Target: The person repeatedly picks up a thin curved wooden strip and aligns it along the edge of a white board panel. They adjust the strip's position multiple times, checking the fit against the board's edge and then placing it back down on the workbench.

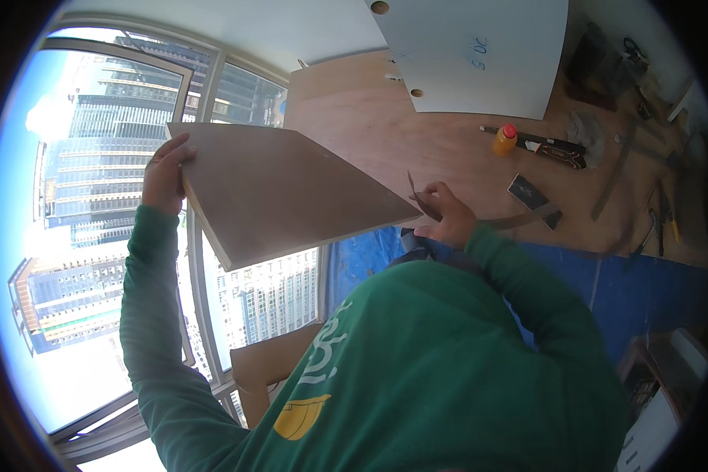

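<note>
My left hand [164, 175] grips the left edge of a flat grey-brown board [283, 193], which is held up and tilted in front of me. The board's narrow edges look paler than its face. At its right corner, my right hand [452, 216] is closed on a thin brown strip [519, 221], pinched between the fingers. One end of the strip curls up past the fingertips, while the rest trails right over the table. Whether the strip touches the board's corner I cannot tell.
A wooden worktable [338, 102] carries a white panel [480, 55] with round holes, an orange bottle [505, 140] with a red cap, a utility knife [557, 153] and a dark rectangular block [531, 197]. Pliers-like tools [665, 216] lie far right. Tall windows [102, 157] stand left; blue sheeting [558, 275] hangs below the table.
</note>
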`<state>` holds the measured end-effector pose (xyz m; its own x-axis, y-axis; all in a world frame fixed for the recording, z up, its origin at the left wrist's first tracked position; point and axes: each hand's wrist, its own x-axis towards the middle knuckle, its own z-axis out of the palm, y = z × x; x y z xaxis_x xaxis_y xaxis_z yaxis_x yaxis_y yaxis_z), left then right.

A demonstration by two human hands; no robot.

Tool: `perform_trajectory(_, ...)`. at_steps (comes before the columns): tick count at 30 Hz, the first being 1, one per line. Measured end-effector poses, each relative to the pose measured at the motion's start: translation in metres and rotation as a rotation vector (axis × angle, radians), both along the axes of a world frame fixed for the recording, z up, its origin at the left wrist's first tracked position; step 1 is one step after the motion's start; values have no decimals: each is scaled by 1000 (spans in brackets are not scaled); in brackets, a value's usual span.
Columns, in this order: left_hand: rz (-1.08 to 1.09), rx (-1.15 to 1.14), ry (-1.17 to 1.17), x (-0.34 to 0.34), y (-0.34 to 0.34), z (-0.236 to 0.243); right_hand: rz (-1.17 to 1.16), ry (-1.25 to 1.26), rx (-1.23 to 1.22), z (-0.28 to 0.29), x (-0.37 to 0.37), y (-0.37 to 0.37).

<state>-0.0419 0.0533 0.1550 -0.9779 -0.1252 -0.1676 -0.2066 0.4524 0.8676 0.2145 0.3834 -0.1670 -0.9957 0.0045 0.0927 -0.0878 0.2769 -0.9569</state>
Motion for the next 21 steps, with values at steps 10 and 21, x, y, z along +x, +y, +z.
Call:
perform_trajectory(10,-217,-211,7,-8,30,66,-202,374,75,4,-13,-23)
perform_trajectory(21,-288,-390,-140,-36,60,54,-255,101,-125,22,37,-35)
